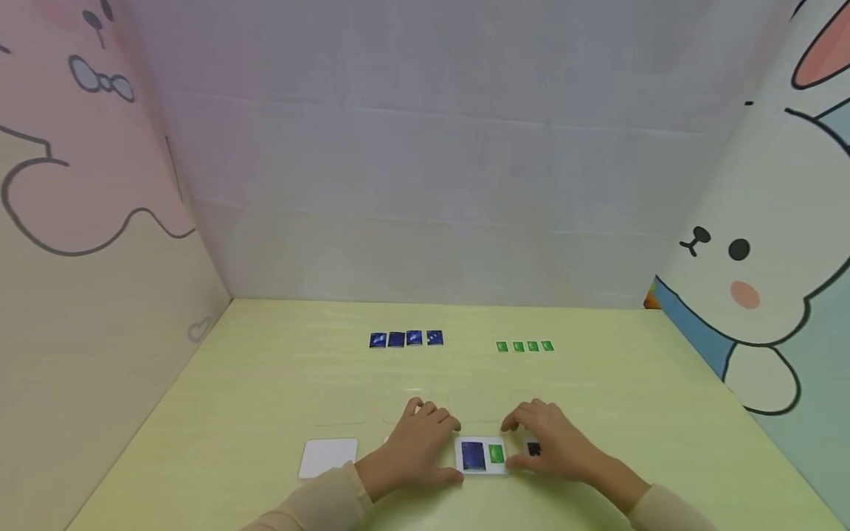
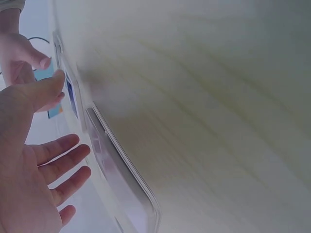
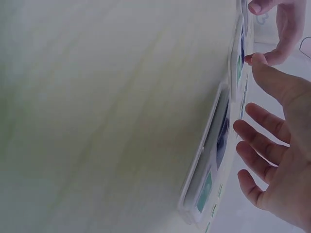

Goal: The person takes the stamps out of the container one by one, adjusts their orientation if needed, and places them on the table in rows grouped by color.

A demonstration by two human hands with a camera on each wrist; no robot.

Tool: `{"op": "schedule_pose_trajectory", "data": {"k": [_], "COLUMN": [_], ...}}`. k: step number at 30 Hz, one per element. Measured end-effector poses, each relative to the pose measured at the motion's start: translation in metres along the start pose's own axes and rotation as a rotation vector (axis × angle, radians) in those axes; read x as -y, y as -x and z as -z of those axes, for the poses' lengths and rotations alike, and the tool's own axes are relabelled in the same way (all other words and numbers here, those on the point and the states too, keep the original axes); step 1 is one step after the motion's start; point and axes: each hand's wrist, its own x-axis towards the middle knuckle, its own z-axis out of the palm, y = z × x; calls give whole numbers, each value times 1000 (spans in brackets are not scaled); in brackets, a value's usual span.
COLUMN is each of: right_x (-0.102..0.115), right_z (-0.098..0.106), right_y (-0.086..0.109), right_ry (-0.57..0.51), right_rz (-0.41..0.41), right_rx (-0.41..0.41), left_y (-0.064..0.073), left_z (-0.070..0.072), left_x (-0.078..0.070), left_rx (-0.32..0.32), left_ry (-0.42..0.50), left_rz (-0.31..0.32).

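A white card (image 1: 486,464) bearing a dark blue picture and a small green picture lies flat between the two hands. At its left side is my left hand (image 1: 415,446), thumb tip by the near corner and fingers spread toward the far corner. My right hand (image 1: 554,446) stands at the opposite side, its thumb tip right at the card's edge. Both hands have relaxed, spread fingers in the wrist views. Under the right hand, another card in a clear case (image 3: 200,158) with dark and green pictures is partly hidden in the head view.
A blank white card (image 1: 328,458) lies left of the left hand; another case is mostly covered by that hand. Transparent flat pieces (image 1: 341,423) form a row behind. Farther back are several dark blue squares (image 1: 396,339) and several small green ones (image 1: 518,346). Printed sheets wall the table (image 1: 199,442).
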Motion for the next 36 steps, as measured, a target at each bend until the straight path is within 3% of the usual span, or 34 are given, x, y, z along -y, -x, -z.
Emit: {"op": "schedule_pose_trajectory", "data": {"k": [16, 24, 36], "right_x": [7, 8, 11], "right_z": [-8, -10, -13], "right_y": [5, 4, 6], "right_ry": [-12, -20, -41], "right_rz": [6, 11, -17], "right_rx": [-5, -8, 9], "left_y": [-9, -14, -16], "left_z": [-8, -5, -8], "left_x": [2, 0, -5], "left_rx": [-26, -35, -16], "left_ry": [13, 31, 10], "left_rz": [-12, -14, -18]}}
